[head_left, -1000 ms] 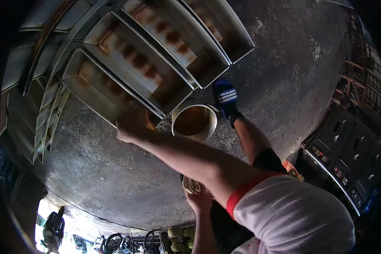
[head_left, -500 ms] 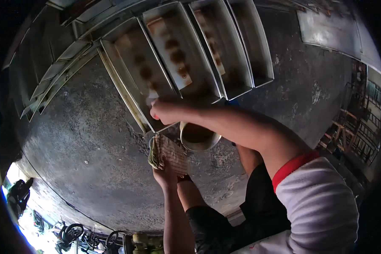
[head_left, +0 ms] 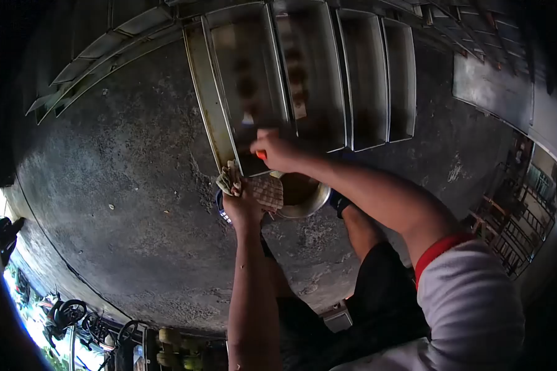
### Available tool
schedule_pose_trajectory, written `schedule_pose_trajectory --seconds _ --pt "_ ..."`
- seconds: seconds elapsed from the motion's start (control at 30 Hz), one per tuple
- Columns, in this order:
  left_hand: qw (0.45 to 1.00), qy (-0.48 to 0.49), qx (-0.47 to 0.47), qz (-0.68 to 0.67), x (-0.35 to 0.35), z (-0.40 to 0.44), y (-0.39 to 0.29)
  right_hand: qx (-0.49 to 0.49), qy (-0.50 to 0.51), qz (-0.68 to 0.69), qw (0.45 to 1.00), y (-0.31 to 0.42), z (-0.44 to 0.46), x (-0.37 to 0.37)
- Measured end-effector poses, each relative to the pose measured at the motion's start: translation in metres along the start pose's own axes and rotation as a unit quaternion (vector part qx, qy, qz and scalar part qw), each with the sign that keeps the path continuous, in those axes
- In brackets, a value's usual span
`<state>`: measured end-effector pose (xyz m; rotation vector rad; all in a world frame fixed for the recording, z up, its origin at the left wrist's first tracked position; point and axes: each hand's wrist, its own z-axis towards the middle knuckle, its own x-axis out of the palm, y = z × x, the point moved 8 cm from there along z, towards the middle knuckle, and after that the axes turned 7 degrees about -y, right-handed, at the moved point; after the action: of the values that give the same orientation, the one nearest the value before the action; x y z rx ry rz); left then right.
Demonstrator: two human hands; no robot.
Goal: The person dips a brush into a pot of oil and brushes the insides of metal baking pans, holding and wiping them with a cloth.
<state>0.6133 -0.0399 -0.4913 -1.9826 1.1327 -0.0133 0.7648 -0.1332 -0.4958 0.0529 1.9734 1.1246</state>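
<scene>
My right hand (head_left: 280,152) is closed in a fist around a small orange-red thing (head_left: 262,154), over the near end of a long metal tray (head_left: 263,139); the fist is blurred, so I can't tell whether it touches the metal. That tray lies from my fist up toward eleven o'clock, with a row of dark brown patches along its bottom, and more trays (head_left: 366,68) stand side by side from twelve to one o'clock.

My left hand (head_left: 244,207), at eight o'clock from the right, grips a checked cloth (head_left: 265,191), its folded end poking out above my fingers. The cloth overlaps the nine o'clock side of the rim of a round pot (head_left: 316,206), which stands on the floor (head_left: 136,204) at five o'clock from my right fist. Motorbikes (head_left: 71,312) stand far off at eight o'clock.
</scene>
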Motion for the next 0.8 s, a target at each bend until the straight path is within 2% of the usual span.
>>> schedule_pose_trajectory --seconds 0.03,0.1,0.13,0.23,0.27,0.3,0.37,0.4,0.47,0.5,0.53,0.57,0.6,0.63,0.67,0.73,0.77,0.8 --pt "1.000 -0.001 -0.008 0.030 0.000 0.002 0.001 0.033 0.061 0.031 0.997 0.001 -0.016 0.006" --pt "0.998 0.000 -0.016 0.069 0.000 0.006 0.005 0.052 0.045 0.124 0.990 -0.005 -0.005 -0.017" --pt "0.997 -0.010 -0.002 0.071 -0.001 0.010 0.007 0.133 0.094 0.147 0.976 0.003 0.004 -0.033" --pt "0.996 -0.008 -0.004 0.093 -0.006 0.021 0.027 0.070 0.033 0.155 0.985 0.022 0.003 -0.037" --pt "0.995 0.004 -0.009 0.097 0.000 0.024 0.032 0.133 0.038 0.133 0.981 0.008 -0.012 -0.010" --pt "0.995 0.018 -0.007 0.101 0.006 0.023 0.032 0.059 0.001 0.062 0.996 0.004 -0.021 0.002" --pt "0.979 -0.006 0.034 0.201 0.006 0.021 0.020 0.181 -0.126 0.038 0.975 -0.009 -0.042 0.004" --pt "0.971 -0.023 0.082 0.225 0.007 0.015 0.004 0.223 -0.198 0.101 0.949 -0.006 -0.045 -0.006" --pt "0.966 -0.017 0.103 0.236 0.008 0.009 0.001 0.287 -0.316 0.251 0.869 0.018 -0.056 -0.042" --pt "0.964 -0.017 0.129 0.230 0.015 0.008 -0.006 0.236 -0.419 0.274 0.833 0.023 -0.063 -0.041" --pt "0.965 0.007 0.112 0.237 0.018 0.005 -0.008 0.242 -0.407 0.234 0.849 0.020 -0.063 -0.025" --pt "0.981 0.017 0.071 0.180 0.020 0.006 -0.001 0.248 -0.394 0.195 0.863 0.014 -0.061 -0.011" --pt "0.974 0.006 0.060 0.217 0.023 0.000 -0.010 0.345 -0.364 0.240 0.831 -0.006 -0.062 0.011" --pt "0.966 -0.008 0.051 0.255 0.024 -0.003 -0.018 0.350 -0.370 0.243 0.826 -0.003 -0.057 -0.003" --pt "0.964 -0.009 0.052 0.260 0.018 0.007 -0.004 0.287 -0.424 0.268 0.816 0.009 -0.051 -0.023" --pt "0.960 0.025 0.217 0.174 0.017 0.012 -0.001 0.194 -0.495 0.269 0.803 0.029 -0.051 -0.047" --pt "0.961 0.032 0.216 0.172 0.020 0.007 0.001 0.227 -0.456 0.230 0.829 0.016 -0.047 -0.031" --pt "0.973 0.016 0.130 0.192 0.023 0.001 -0.004 0.305 -0.413 0.268 0.815 -0.005 -0.038 -0.021"
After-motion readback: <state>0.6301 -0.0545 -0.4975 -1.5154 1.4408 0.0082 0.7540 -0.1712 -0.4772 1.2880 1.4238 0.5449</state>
